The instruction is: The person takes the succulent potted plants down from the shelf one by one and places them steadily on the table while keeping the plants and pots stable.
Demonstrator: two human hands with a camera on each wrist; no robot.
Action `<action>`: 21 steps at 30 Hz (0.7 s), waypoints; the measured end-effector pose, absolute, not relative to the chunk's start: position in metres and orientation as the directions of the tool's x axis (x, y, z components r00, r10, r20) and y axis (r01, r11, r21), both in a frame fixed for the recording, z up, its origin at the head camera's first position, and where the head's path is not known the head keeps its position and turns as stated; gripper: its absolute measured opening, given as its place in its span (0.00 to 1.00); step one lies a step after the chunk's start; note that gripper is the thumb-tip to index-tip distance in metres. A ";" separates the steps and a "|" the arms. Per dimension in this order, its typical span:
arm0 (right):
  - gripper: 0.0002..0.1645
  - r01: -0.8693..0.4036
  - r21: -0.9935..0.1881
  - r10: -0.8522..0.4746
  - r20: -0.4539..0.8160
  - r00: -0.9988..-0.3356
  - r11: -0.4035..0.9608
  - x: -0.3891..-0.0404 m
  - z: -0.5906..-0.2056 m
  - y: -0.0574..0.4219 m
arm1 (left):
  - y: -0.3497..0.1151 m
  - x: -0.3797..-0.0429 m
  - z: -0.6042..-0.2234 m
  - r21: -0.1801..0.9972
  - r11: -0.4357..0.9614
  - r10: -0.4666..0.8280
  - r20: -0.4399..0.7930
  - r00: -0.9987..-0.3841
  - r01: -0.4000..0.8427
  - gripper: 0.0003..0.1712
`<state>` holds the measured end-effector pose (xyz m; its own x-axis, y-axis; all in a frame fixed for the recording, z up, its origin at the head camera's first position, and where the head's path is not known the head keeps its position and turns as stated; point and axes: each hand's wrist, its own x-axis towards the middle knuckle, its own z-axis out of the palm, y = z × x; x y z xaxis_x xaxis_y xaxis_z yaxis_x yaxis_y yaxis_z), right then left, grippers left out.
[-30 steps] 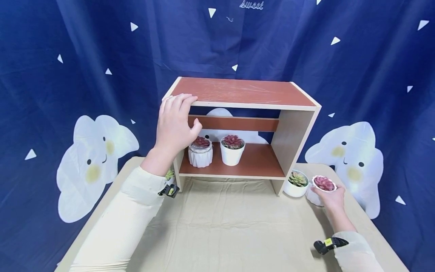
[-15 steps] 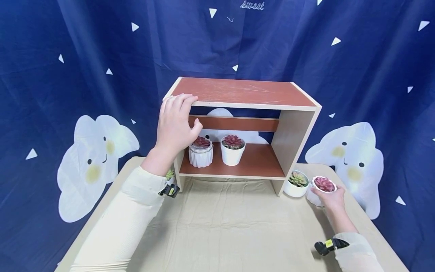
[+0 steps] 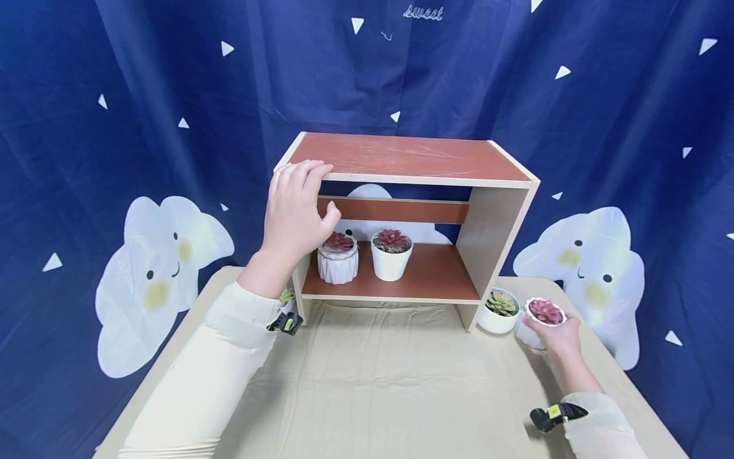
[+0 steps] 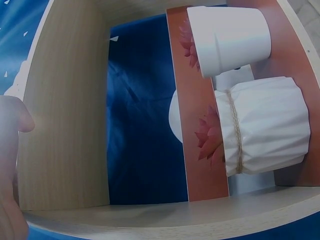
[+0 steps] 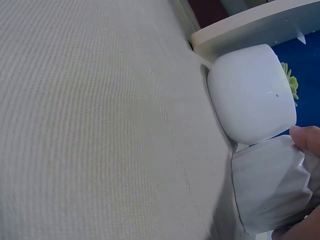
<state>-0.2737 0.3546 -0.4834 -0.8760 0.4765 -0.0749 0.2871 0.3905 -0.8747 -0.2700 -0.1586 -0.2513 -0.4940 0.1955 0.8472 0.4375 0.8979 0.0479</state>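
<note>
My left hand [image 3: 298, 207] rests on the front left corner of a small wooden shelf [image 3: 401, 156], fingers over its top edge and thumb held out. On the lower board, a white ribbed pot tied with twine [image 4: 265, 127] and a smooth white pot [image 3: 391, 262] each hold a red succulent. My right hand [image 3: 564, 341] grips the rim of a white fluted pot with a red succulent [image 3: 546, 312], thumb on the near side. That pot [image 5: 270, 182] stands on the table, right beside a round white pot [image 5: 252, 95] with a green succulent.
Another green succulent [image 3: 287, 294] shows partly behind my left wrist, at the shelf's left side. A beige cloth [image 3: 390, 376] covers the table. Behind it hangs a dark blue curtain [image 3: 321, 70] with white clouds and triangles.
</note>
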 end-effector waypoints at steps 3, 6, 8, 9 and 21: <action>0.67 0.291 -0.868 0.469 -0.077 -0.880 0.403 -0.272 -0.482 0.355 | -0.159 -0.271 -0.252 0.049 0.898 0.195 0.847 -0.495 0.437 0.32; 0.67 0.288 -0.871 0.466 -0.079 -0.881 0.398 -0.271 -0.479 0.355 | -0.160 -0.271 -0.252 0.050 0.899 0.195 0.845 -0.498 0.436 0.32; 0.66 0.284 -0.882 0.466 -0.084 -0.881 0.376 -0.271 -0.477 0.355 | -0.160 -0.272 -0.252 0.052 0.899 0.193 0.844 -0.500 0.435 0.32; 0.66 0.280 -0.885 0.464 -0.084 -0.882 0.372 -0.271 -0.476 0.355 | -0.160 -0.272 -0.252 0.053 0.899 0.193 0.844 -0.501 0.435 0.32; 0.67 0.305 -0.832 0.440 -0.083 -0.894 0.463 -0.266 -0.464 0.358 | -0.159 -0.270 -0.252 0.052 0.898 0.194 0.845 -0.498 0.438 0.32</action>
<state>-0.2657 0.3582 -0.4638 -0.8942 0.4398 -0.0834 0.3052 0.4627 -0.8323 -0.2704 -0.1593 -0.2515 -0.4984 0.1944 0.8449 0.4375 0.8977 0.0515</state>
